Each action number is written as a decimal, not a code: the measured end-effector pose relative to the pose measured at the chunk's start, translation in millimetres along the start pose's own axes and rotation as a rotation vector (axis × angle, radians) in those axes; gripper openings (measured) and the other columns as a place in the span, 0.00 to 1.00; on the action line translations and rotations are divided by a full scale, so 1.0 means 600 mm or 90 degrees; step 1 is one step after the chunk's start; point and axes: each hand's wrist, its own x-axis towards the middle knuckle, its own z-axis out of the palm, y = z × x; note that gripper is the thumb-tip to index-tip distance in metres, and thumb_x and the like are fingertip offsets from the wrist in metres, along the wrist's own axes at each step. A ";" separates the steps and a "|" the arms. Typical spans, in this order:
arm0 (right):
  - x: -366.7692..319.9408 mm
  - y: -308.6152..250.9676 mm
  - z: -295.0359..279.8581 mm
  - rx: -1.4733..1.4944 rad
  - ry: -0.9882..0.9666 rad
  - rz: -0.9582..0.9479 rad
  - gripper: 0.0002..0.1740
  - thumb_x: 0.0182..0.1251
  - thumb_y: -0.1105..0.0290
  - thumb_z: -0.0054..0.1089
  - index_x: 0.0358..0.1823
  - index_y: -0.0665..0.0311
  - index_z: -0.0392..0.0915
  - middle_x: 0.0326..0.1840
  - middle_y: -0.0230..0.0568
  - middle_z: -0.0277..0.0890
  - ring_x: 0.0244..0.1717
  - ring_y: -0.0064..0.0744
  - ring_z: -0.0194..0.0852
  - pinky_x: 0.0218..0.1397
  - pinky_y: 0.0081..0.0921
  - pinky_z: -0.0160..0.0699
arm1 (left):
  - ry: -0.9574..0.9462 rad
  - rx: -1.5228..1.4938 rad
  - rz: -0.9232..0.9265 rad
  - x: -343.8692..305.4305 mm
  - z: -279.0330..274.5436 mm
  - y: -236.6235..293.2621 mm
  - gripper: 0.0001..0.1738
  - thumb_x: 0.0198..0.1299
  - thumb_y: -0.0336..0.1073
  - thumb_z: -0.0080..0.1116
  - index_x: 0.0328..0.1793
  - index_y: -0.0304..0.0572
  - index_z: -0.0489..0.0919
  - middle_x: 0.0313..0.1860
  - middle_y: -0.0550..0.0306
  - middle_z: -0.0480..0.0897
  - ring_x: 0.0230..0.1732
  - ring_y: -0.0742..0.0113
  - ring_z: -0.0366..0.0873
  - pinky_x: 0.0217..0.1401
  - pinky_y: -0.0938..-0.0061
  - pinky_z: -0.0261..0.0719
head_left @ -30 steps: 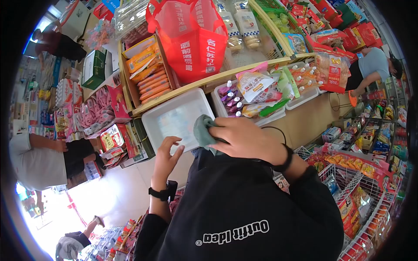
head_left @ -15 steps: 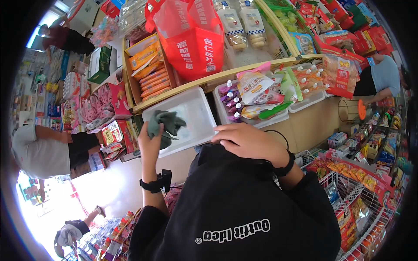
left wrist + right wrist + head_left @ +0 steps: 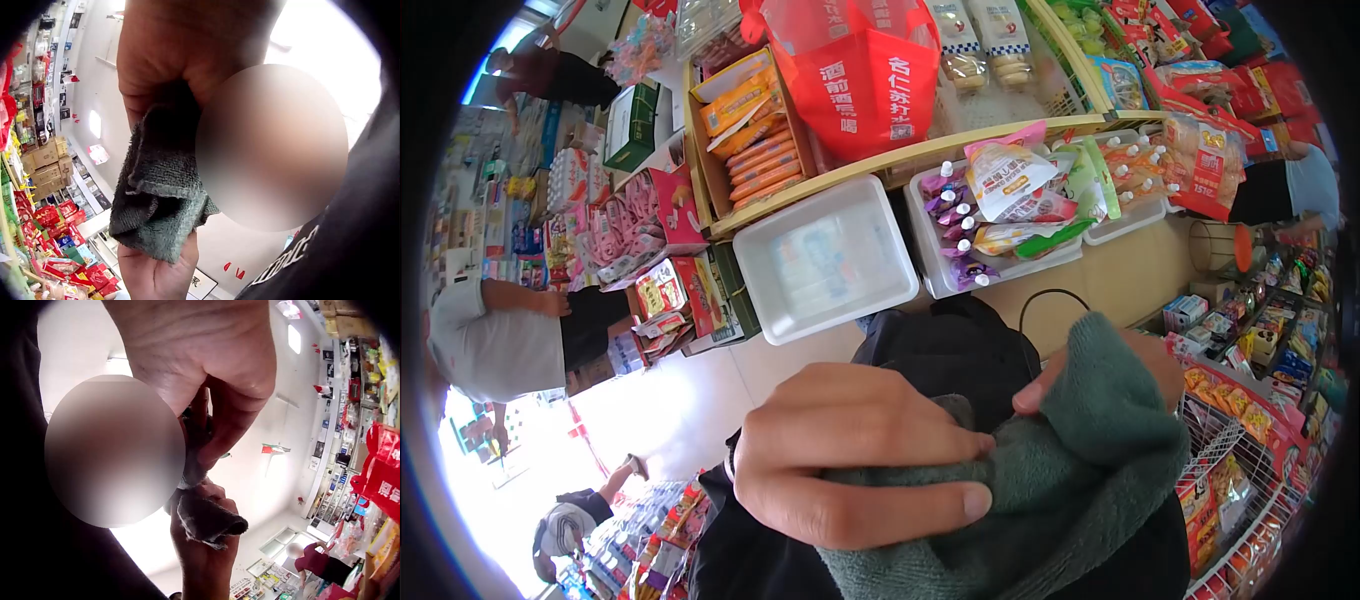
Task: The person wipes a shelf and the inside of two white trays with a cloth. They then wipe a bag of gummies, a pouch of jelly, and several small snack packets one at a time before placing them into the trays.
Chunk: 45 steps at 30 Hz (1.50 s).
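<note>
Raised close to the head camera, a dark green cloth (image 3: 1090, 450) is held between both hands in front of the chest. The left hand (image 3: 850, 455) grips its left part, fingers curled over the fabric. Behind the upper fold, the right hand (image 3: 1145, 365) pinches the cloth, its thumb showing and most fingers hidden. In the left wrist view the cloth (image 3: 162, 187) hangs folded below the left hand (image 3: 187, 50). The right wrist view shows the right hand (image 3: 206, 362) on the bunched cloth (image 3: 209, 522). A white tray (image 3: 750, 260) lies beyond the hands.
A tray of pouches (image 3: 1010, 200) stands right of the white tray. Behind are a red bag (image 3: 855, 100) and a box of orange packets (image 3: 760, 160). A wire basket (image 3: 1250, 500) is at the right; a person (image 3: 500, 335) stands at the left.
Both hands have come away from the white tray toward the chest, with the cloth. The right hand, earlier at the tray's edge without the cloth, now holds it too.
</note>
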 end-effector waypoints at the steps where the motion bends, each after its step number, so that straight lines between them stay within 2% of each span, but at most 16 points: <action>1: 0.007 -0.004 -0.010 0.013 -0.033 -0.009 0.31 0.47 0.59 0.77 0.50 0.69 0.77 0.46 0.49 0.80 0.42 0.42 0.82 0.43 0.27 0.79 | 0.000 -0.002 0.000 -0.001 -0.002 -0.001 0.09 0.51 0.28 0.60 0.35 0.28 0.83 0.28 0.34 0.82 0.20 0.57 0.81 0.20 0.74 0.79; 4: 0.013 -0.005 -0.015 0.030 -0.086 -0.027 0.27 0.46 0.60 0.77 0.46 0.67 0.80 0.42 0.46 0.82 0.39 0.41 0.82 0.39 0.26 0.79 | -0.032 -0.005 0.013 -0.007 -0.016 0.003 0.08 0.52 0.28 0.60 0.35 0.28 0.83 0.29 0.34 0.82 0.21 0.57 0.81 0.19 0.75 0.79; 6: 0.020 -0.007 -0.001 0.029 -0.085 -0.026 0.26 0.46 0.60 0.77 0.45 0.66 0.81 0.41 0.45 0.82 0.38 0.41 0.83 0.38 0.26 0.79 | -0.072 0.042 -0.078 -0.012 -0.035 0.013 0.09 0.56 0.30 0.61 0.38 0.29 0.82 0.31 0.37 0.83 0.23 0.54 0.82 0.23 0.72 0.81; 8: 0.026 -0.015 0.031 -0.050 0.197 0.061 0.29 0.47 0.62 0.77 0.51 0.65 0.79 0.44 0.43 0.81 0.39 0.42 0.82 0.41 0.28 0.80 | 0.072 0.137 -0.010 -0.049 -0.052 -0.016 0.14 0.56 0.35 0.64 0.44 0.30 0.81 0.31 0.40 0.84 0.27 0.52 0.83 0.28 0.68 0.82; 9: 0.030 -0.014 0.032 -0.054 0.198 0.059 0.29 0.47 0.62 0.77 0.51 0.65 0.79 0.44 0.43 0.81 0.39 0.42 0.82 0.41 0.28 0.80 | 0.027 0.330 -0.262 -0.043 -0.082 0.027 0.20 0.54 0.38 0.68 0.48 0.31 0.79 0.36 0.45 0.84 0.35 0.55 0.84 0.38 0.68 0.82; 12: 0.036 -0.017 0.028 -0.193 0.162 0.067 0.23 0.45 0.65 0.77 0.44 0.65 0.82 0.45 0.46 0.83 0.34 0.41 0.83 0.34 0.27 0.80 | 0.321 0.435 -0.504 -0.030 -0.143 -0.028 0.27 0.54 0.35 0.68 0.59 0.32 0.73 0.48 0.51 0.82 0.47 0.65 0.80 0.53 0.72 0.75; 13: 0.035 -0.024 0.027 -0.196 0.161 0.067 0.23 0.45 0.65 0.77 0.44 0.65 0.82 0.45 0.46 0.83 0.34 0.41 0.83 0.34 0.27 0.80 | 0.228 0.494 -0.526 -0.041 -0.186 -0.052 0.33 0.54 0.39 0.69 0.63 0.33 0.71 0.52 0.46 0.81 0.51 0.58 0.80 0.56 0.67 0.75; 15: 0.032 -0.040 0.026 -0.208 0.096 0.022 0.21 0.47 0.67 0.76 0.44 0.62 0.81 0.42 0.38 0.82 0.33 0.31 0.81 0.32 0.24 0.79 | 0.017 1.002 -0.433 -0.125 -0.249 -0.095 0.37 0.55 0.44 0.69 0.67 0.36 0.69 0.55 0.39 0.78 0.57 0.49 0.77 0.60 0.60 0.74; 16: 0.029 -0.038 0.036 -0.194 0.118 -0.013 0.19 0.48 0.67 0.75 0.42 0.60 0.81 0.40 0.35 0.81 0.31 0.28 0.81 0.29 0.21 0.77 | 0.018 1.001 -0.431 -0.143 -0.257 -0.095 0.37 0.55 0.44 0.69 0.67 0.36 0.69 0.55 0.39 0.78 0.57 0.49 0.77 0.60 0.60 0.74; 18: 0.028 -0.045 0.041 -0.166 0.118 -0.031 0.14 0.48 0.71 0.73 0.38 0.60 0.80 0.37 0.34 0.81 0.29 0.29 0.81 0.26 0.21 0.77 | -0.128 1.025 -0.750 -0.179 -0.267 -0.082 0.40 0.54 0.50 0.68 0.68 0.36 0.69 0.59 0.34 0.75 0.63 0.43 0.72 0.64 0.56 0.70; 20: 0.027 -0.044 0.049 -0.151 0.124 -0.040 0.13 0.48 0.72 0.73 0.36 0.60 0.79 0.36 0.34 0.81 0.29 0.29 0.81 0.26 0.21 0.76 | -0.223 0.774 -0.845 -0.243 -0.297 -0.083 0.39 0.55 0.52 0.67 0.68 0.36 0.69 0.61 0.35 0.74 0.64 0.43 0.70 0.65 0.58 0.69; 23: 0.032 -0.044 0.055 -0.144 0.131 -0.046 0.11 0.48 0.74 0.71 0.34 0.60 0.78 0.34 0.33 0.81 0.28 0.29 0.81 0.24 0.21 0.76 | -0.272 0.653 -0.948 -0.238 -0.258 -0.064 0.37 0.58 0.49 0.65 0.68 0.35 0.68 0.64 0.36 0.73 0.67 0.45 0.69 0.66 0.61 0.69; 32: 0.041 -0.046 0.066 -0.147 0.107 -0.047 0.13 0.44 0.78 0.70 0.33 0.62 0.79 0.34 0.38 0.83 0.27 0.31 0.82 0.24 0.21 0.78 | -0.226 0.681 -0.927 -0.282 -0.261 -0.072 0.36 0.57 0.51 0.65 0.68 0.42 0.70 0.57 0.39 0.78 0.52 0.47 0.79 0.54 0.61 0.78; 40: 0.020 -0.012 0.058 -0.175 0.138 0.080 0.11 0.50 0.76 0.66 0.36 0.60 0.77 0.32 0.33 0.79 0.29 0.34 0.78 0.31 0.27 0.76 | -0.240 0.656 -0.958 -0.280 -0.237 -0.080 0.35 0.57 0.51 0.65 0.67 0.44 0.71 0.55 0.40 0.79 0.52 0.48 0.80 0.52 0.62 0.78; 43: 0.001 0.096 0.015 -0.402 0.267 0.221 0.16 0.54 0.78 0.63 0.45 0.59 0.78 0.45 0.45 0.78 0.50 0.46 0.76 0.55 0.37 0.75 | -0.270 0.661 -0.908 -0.268 -0.215 -0.092 0.34 0.57 0.51 0.65 0.66 0.43 0.71 0.55 0.41 0.79 0.52 0.48 0.80 0.53 0.62 0.78; 45: -0.020 0.190 -0.029 -0.546 0.233 0.259 0.21 0.51 0.76 0.67 0.49 0.56 0.79 0.57 0.46 0.74 0.62 0.51 0.67 0.67 0.41 0.66 | -0.284 0.624 -0.868 -0.256 -0.193 -0.105 0.33 0.57 0.50 0.65 0.66 0.44 0.71 0.56 0.41 0.79 0.53 0.48 0.79 0.54 0.62 0.77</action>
